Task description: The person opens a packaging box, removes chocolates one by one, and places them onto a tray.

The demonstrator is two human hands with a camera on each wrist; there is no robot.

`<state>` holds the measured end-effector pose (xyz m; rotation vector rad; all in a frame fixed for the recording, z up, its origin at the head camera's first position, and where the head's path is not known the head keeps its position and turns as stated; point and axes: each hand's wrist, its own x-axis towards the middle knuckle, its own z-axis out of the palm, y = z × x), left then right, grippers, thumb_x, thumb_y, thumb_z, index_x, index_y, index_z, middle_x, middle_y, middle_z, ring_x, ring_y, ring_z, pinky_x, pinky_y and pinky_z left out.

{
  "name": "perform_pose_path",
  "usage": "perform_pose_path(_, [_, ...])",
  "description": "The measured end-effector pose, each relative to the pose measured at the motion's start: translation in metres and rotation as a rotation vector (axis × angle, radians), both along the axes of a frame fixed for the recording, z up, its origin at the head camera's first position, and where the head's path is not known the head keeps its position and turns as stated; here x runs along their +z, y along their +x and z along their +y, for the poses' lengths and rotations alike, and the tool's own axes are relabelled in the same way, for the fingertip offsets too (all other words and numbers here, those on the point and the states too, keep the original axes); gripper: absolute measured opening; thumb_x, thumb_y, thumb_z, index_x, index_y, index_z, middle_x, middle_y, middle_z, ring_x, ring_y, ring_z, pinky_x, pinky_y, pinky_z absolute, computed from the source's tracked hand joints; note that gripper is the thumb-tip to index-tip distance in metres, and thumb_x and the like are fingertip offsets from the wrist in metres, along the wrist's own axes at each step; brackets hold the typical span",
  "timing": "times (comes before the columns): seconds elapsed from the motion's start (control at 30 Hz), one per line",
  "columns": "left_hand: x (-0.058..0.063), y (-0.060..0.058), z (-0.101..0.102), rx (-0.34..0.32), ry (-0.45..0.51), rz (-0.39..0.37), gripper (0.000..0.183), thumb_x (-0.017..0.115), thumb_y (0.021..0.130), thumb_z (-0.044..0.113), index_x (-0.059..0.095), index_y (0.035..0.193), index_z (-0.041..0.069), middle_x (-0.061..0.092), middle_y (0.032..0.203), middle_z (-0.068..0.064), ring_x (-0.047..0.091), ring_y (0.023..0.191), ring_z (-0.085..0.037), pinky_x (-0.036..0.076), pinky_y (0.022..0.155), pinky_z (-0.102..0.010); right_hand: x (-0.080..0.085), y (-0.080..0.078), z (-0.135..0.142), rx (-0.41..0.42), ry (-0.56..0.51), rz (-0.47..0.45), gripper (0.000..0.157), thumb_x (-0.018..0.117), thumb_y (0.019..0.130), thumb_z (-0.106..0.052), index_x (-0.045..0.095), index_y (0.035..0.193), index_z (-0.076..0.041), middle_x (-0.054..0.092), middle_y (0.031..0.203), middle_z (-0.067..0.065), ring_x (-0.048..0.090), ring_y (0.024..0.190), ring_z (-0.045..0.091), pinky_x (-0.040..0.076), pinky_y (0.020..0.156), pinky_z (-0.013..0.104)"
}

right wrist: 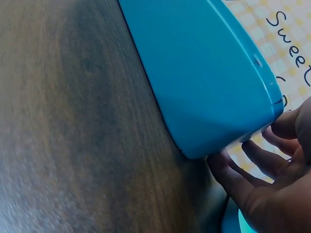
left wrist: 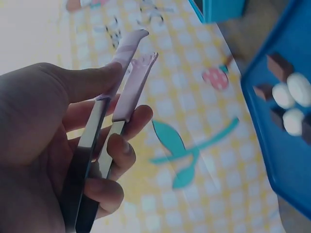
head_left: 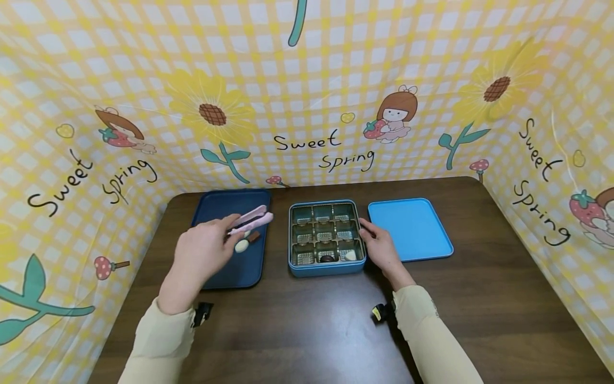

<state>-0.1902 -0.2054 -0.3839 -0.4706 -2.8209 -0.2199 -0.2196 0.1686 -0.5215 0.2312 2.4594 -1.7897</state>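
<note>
My left hand (head_left: 203, 256) grips a pair of tongs (head_left: 251, 217) with pink paw-like tips, held over the dark blue tray (head_left: 230, 201). In the left wrist view, the metal arms of the tongs (left wrist: 90, 141) lie across the fingers and the tips are apart with nothing between them. On the tray are several white rounded candies (left wrist: 297, 90) and brown chocolate pieces (left wrist: 280, 67). My right hand (head_left: 381, 246) touches the right side of a blue tin box (right wrist: 194, 73), its fingertips against the wall. Inside, a dark chocolate (head_left: 327, 258) and a white candy (head_left: 350, 256) occupy front-row compartments.
A light blue lid (head_left: 412, 229) lies to the right of the box, beyond the right hand. Brown wooden table (head_left: 307, 325) stretches in front. A yellow checked cloth (head_left: 307, 80) stands as a wall behind and on both sides.
</note>
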Motion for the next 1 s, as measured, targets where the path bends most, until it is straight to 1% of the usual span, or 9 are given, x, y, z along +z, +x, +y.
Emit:
perform_pose_path(0.1, [-0.001, -0.003, 0.017, -0.055, -0.025, 0.017, 0.043, 0.074, 0.093, 0.033, 0.069, 0.130, 0.014, 0.075, 0.099, -0.013, 0.064, 0.064, -0.028, 0.047, 0.049, -0.044, 0.001, -0.001, 0.000, 0.007, -0.001, 0.023, 0.046, 0.047, 0.109, -0.024, 0.044, 0.154, -0.016, 0.043, 0.156, 0.013, 0.035, 0.146, 0.031, 0.034, 0.114, 0.052])
perform_pose_path(0.2, [-0.005, -0.006, 0.034, -0.118, -0.055, 0.011, 0.043, 0.075, 0.092, 0.034, 0.069, 0.130, 0.014, 0.075, 0.096, -0.010, 0.062, 0.061, -0.023, 0.046, 0.047, -0.040, 0.001, -0.001, 0.001, 0.014, 0.004, 0.040, 0.046, 0.047, 0.109, -0.023, 0.043, 0.155, -0.014, 0.043, 0.156, 0.014, 0.035, 0.146, 0.032, 0.034, 0.114, 0.052])
perform_pose_path(0.27, [-0.009, -0.006, 0.045, -0.165, -0.071, -0.007, 0.042, 0.076, 0.092, 0.035, 0.070, 0.129, 0.016, 0.074, 0.096, -0.007, 0.062, 0.062, -0.021, 0.046, 0.047, -0.039, 0.001, -0.001, 0.001, 0.014, 0.004, 0.042, 0.046, 0.047, 0.109, -0.022, 0.043, 0.154, -0.014, 0.043, 0.156, 0.015, 0.035, 0.146, 0.032, 0.034, 0.114, 0.052])
perform_pose_path(0.4, [-0.019, -0.006, 0.066, -0.264, -0.109, -0.057, 0.042, 0.075, 0.092, 0.037, 0.070, 0.128, 0.016, 0.073, 0.092, -0.002, 0.061, 0.062, -0.014, 0.044, 0.048, -0.031, 0.001, 0.000, 0.000, 0.011, 0.002, 0.038, 0.046, 0.047, 0.109, -0.023, 0.043, 0.154, -0.014, 0.043, 0.156, 0.014, 0.036, 0.145, 0.032, 0.035, 0.113, 0.052])
perform_pose_path(0.5, [-0.026, -0.006, 0.079, -0.319, -0.149, -0.074, 0.040, 0.075, 0.092, 0.037, 0.071, 0.127, 0.016, 0.071, 0.086, -0.001, 0.058, 0.060, -0.012, 0.040, 0.046, -0.027, 0.000, 0.000, -0.001, 0.007, 0.000, 0.035, 0.046, 0.047, 0.109, -0.023, 0.044, 0.154, -0.014, 0.044, 0.155, 0.014, 0.037, 0.145, 0.031, 0.036, 0.113, 0.051])
perform_pose_path(0.63, [-0.031, -0.005, 0.092, -0.355, -0.211, -0.065, 0.038, 0.074, 0.093, 0.036, 0.072, 0.125, 0.018, 0.070, 0.080, 0.001, 0.057, 0.059, -0.013, 0.036, 0.042, -0.027, -0.002, 0.000, -0.001, 0.003, -0.007, 0.031, 0.046, 0.047, 0.109, -0.022, 0.044, 0.154, -0.014, 0.045, 0.155, 0.014, 0.039, 0.143, 0.031, 0.038, 0.112, 0.051])
perform_pose_path(0.73, [-0.034, -0.006, 0.099, -0.375, -0.241, -0.040, 0.036, 0.075, 0.092, 0.035, 0.073, 0.124, 0.018, 0.069, 0.079, 0.001, 0.058, 0.059, -0.014, 0.036, 0.042, -0.027, -0.002, 0.000, -0.002, 0.000, -0.011, 0.025, 0.046, 0.047, 0.109, -0.022, 0.044, 0.154, -0.015, 0.044, 0.155, 0.014, 0.039, 0.143, 0.030, 0.038, 0.112, 0.051])
perform_pose_path(0.87, [-0.037, -0.007, 0.106, -0.401, -0.276, -0.018, 0.035, 0.076, 0.091, 0.035, 0.073, 0.122, 0.017, 0.071, 0.082, -0.001, 0.061, 0.060, -0.016, 0.039, 0.042, -0.027, -0.002, 0.000, -0.001, 0.000, -0.010, 0.017, 0.046, 0.046, 0.109, -0.022, 0.044, 0.154, -0.016, 0.043, 0.156, 0.014, 0.038, 0.144, 0.030, 0.036, 0.113, 0.051])
perform_pose_path(1.0, [-0.040, -0.008, 0.110, -0.406, -0.335, -0.026, 0.033, 0.074, 0.092, 0.034, 0.074, 0.120, 0.018, 0.073, 0.085, -0.001, 0.064, 0.064, -0.016, 0.043, 0.045, -0.028, -0.002, 0.000, -0.001, 0.000, -0.011, 0.012, 0.046, 0.046, 0.109, -0.022, 0.044, 0.154, -0.016, 0.043, 0.156, 0.014, 0.037, 0.144, 0.030, 0.035, 0.113, 0.051])
